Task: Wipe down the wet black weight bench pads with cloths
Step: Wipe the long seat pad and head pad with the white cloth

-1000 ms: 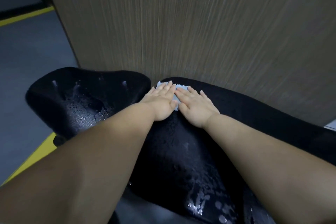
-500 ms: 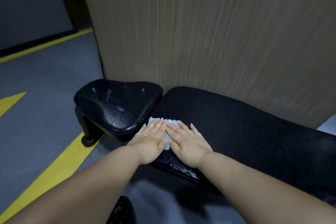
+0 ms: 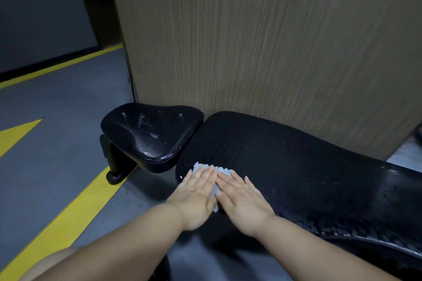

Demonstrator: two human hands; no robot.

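On the back pad (image 3: pixel 285 162), your left hand (image 3: pixel 196 191) and right hand (image 3: pixel 242 198) press the cloth (image 3: pixel 198 166), fingers (image 3: pixel 205 174) straight, mid-wipe; wet seat pad (image 3: pixel 150 134) likely next.

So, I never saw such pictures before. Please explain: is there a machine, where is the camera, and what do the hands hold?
There is no machine here, only a person's two bare hands. The camera sits on the person's head and looks forward and down. The left hand and the right hand lie side by side, fingers straight, pressing a pale cloth flat on the near edge of the long black bench pad. Nothing is gripped. To its left is a smaller seat pad with water drops. Behind stands a wooden panel; below is a grey floor with yellow lines.
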